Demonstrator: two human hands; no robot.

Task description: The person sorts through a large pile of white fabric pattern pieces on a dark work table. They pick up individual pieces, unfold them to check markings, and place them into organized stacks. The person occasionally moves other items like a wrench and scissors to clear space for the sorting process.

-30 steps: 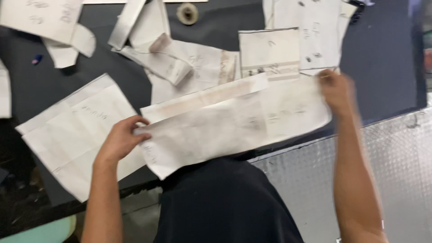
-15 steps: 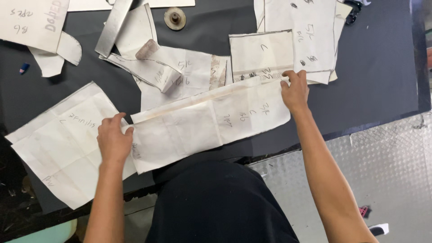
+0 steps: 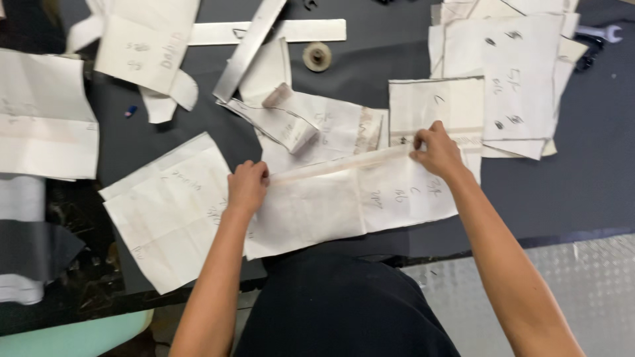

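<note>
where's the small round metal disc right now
Head view, top centre: the small round metal disc lies on the dark table, just below the long white strip.

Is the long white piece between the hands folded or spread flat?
Mostly spread: the long white piece lies flat on the table; only its top edge looks turned over, pinched by both hands.

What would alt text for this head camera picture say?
Two bare hands, left hand and right hand, grip the top edge of a long white fabric piece on a dark table, with other marked white pieces scattered around.

Paper strip (image 3: 344, 198) now nearer, flatter
</note>
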